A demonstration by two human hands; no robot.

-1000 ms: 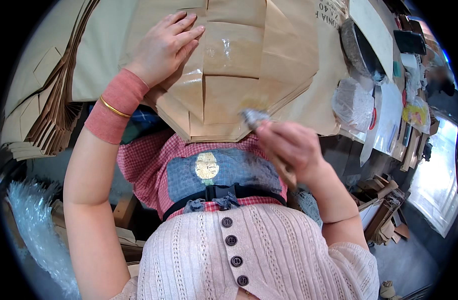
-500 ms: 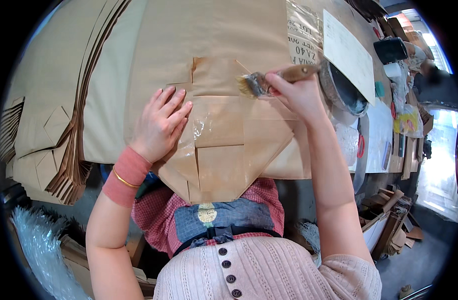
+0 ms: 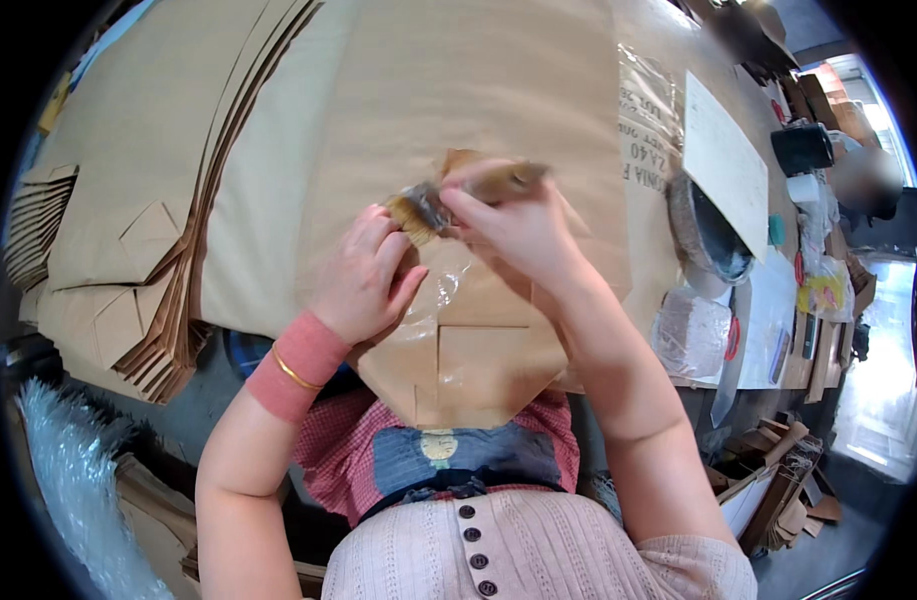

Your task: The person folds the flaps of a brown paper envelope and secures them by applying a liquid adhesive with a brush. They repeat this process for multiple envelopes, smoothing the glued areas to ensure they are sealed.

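A large brown paper sack [image 3: 488, 365] lies flat on the table, its near end folded into a pointed shape with a wet, glossy patch. My right hand [image 3: 513, 225] grips a flat paintbrush [image 3: 410, 217] with a wooden handle and pale bristles, somewhat blurred by motion. The bristles sit at the left side of the folded end, next to the fingertips of my left hand [image 3: 361, 285]. That hand rests palm down on the sack, thumb apart from the fingers and nothing held. The brush partly hides its fingertips.
Stacked brown paper sacks [image 3: 128, 130] with folded ends are at the left. A dark basin [image 3: 713, 235] stands at the right, partly covered by a white board [image 3: 726, 165]. Near it lie a long blade [image 3: 730, 365] and red-handled scissors [image 3: 732, 338]. Shredded plastic [image 3: 68, 490] hangs lower left.
My right hand has swept the brush leftward across the folded end, up to my left hand. The left hand stays on the sack. The whole view has shifted slightly.
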